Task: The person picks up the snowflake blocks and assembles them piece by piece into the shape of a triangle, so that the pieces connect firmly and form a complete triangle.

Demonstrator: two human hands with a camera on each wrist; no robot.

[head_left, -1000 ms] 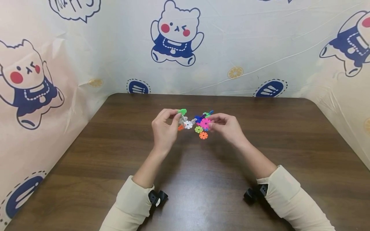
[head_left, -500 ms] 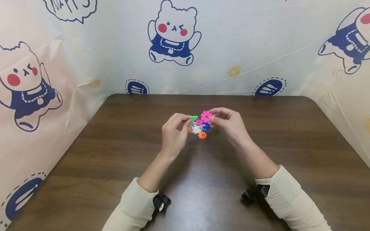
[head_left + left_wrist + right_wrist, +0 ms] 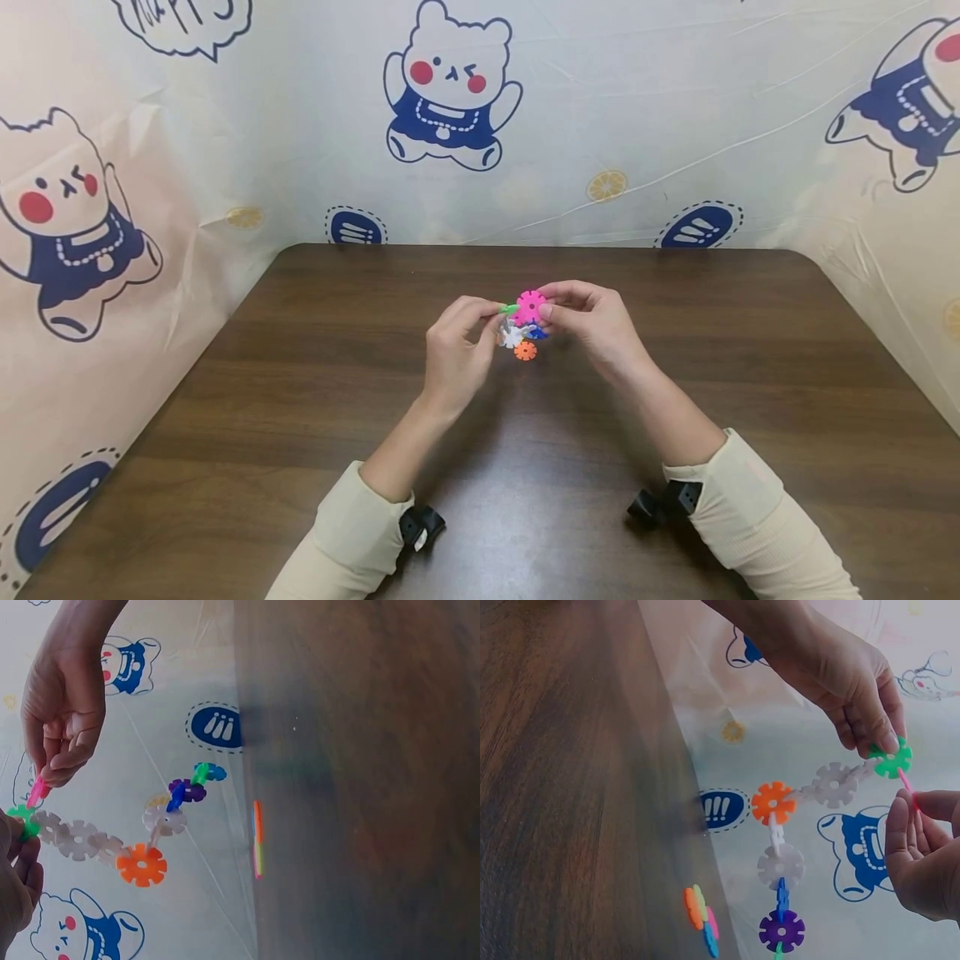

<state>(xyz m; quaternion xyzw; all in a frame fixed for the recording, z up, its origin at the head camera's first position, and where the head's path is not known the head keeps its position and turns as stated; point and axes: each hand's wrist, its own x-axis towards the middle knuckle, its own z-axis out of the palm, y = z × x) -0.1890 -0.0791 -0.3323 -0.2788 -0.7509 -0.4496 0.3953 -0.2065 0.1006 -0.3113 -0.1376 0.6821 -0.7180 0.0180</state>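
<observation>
My left hand pinches a green notched snowflake disc between thumb and fingers. From it hangs a chain of interlocking discs: white discs, an orange disc, then more white, blue, purple and green ones. My right hand pinches a larger pink disc by its edge. In the right wrist view the pink disc's rim is right at the green disc's lower edge. Both hands are raised above the table, and the pink disc hides part of the chain in the head view.
Several loose discs, among them an orange one, lie on the brown wooden table beneath the hands. A cloth printed with cartoon bears stands behind and beside the table. Small black cameras are strapped at both wrists.
My left hand has moved right with the chain until its green disc meets the pink one. My right hand has lifted the pink disc slightly away from the loose discs and turned it.
</observation>
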